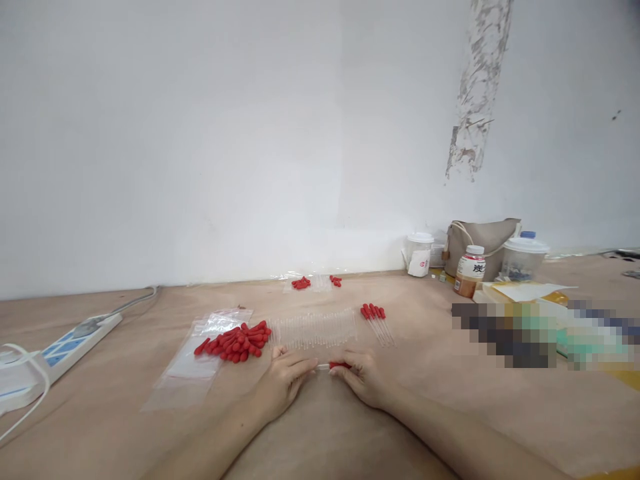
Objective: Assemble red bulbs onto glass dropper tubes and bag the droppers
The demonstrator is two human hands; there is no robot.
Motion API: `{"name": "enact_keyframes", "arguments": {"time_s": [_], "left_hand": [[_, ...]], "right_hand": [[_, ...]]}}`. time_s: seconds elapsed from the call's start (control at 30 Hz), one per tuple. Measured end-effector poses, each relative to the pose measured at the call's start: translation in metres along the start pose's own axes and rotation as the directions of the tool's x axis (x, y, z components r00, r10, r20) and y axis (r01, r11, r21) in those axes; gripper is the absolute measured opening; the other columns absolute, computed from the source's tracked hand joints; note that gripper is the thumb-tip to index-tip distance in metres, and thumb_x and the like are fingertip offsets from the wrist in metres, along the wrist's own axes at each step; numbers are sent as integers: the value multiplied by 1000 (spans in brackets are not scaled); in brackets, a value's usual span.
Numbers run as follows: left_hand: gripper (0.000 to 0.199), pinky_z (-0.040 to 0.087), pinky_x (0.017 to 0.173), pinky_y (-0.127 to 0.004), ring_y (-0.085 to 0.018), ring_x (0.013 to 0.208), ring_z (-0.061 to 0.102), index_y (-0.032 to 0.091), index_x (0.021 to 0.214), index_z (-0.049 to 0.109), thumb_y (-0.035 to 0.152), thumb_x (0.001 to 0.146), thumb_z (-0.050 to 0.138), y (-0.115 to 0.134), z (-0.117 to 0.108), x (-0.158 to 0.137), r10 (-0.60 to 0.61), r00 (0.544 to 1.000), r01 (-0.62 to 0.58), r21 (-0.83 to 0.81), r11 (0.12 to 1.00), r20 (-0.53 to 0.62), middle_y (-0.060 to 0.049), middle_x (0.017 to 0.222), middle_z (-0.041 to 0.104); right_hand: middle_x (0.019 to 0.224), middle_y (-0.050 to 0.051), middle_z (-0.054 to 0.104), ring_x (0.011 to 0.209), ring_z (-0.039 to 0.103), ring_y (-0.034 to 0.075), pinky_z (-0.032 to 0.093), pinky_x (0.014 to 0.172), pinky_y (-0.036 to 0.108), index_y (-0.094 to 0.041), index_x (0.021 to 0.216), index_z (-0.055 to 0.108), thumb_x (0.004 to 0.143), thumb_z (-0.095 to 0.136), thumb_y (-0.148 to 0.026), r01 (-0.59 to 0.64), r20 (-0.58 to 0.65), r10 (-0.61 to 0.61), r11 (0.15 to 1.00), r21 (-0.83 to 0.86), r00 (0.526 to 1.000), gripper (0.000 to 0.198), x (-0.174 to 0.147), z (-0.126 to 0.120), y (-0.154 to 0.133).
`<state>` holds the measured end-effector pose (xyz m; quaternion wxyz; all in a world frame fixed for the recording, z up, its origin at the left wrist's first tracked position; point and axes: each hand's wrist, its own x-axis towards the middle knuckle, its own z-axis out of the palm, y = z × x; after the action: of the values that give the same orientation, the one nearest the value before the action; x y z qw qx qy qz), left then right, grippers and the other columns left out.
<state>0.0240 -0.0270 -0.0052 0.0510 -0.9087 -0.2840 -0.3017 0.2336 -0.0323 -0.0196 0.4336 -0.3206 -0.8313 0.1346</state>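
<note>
My left hand [287, 379] pinches a thin clear glass dropper tube [323, 367], held level just above or on the table. The fingers of my right hand [364, 377] are closed on a red rubber bulb [339, 365] at the tube's right end; whether the tube sits inside the bulb is hidden by the fingers. Beyond my hands lies a row of clear glass tubes [315, 328], side by side. A heap of loose red rubber bulbs [237, 342] rests left of the row. To the right lie several droppers [377, 323] with red bulbs on their tubes.
Clear plastic bags [183, 373] lie under and beside the bulb heap. Another bag [319, 283] with red bulbs and tubes is by the wall. A white power strip [65, 353] stands left. At right are a lidded cup [419, 255], a bottle [470, 272] and a tub [524, 259].
</note>
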Motion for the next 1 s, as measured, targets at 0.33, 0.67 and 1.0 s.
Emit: {"name": "enact_keyframes", "arguments": {"time_s": [0.33,0.67,1.0], "left_hand": [[18,27,67,-30,-15,67,52,20,89,56,15,86,39,2,6,3,-30,999,31,7,1000,-11,-1,72,60],[22,27,65,-29,-14,64,51,18,81,57,19,87,36,5,8,5,-78,997,77,-17,997,-30,0,65,57],[19,29,67,-29,-14,66,53,19,82,58,22,87,40,5,6,6,-116,993,115,-35,993,-20,1,69,60]], "right_hand": [[71,1,63,70,54,13,35,69,26,-20,78,63,78,52,-29,52,-20,-55,988,-142,998,14,6,3,-1],[74,0,65,71,56,13,34,73,28,-20,78,62,77,53,-29,-16,6,16,993,-120,1000,12,12,8,-3],[78,0,66,72,57,13,39,74,28,-22,79,64,76,54,-27,-81,64,77,995,51,995,12,16,6,-6]]}}
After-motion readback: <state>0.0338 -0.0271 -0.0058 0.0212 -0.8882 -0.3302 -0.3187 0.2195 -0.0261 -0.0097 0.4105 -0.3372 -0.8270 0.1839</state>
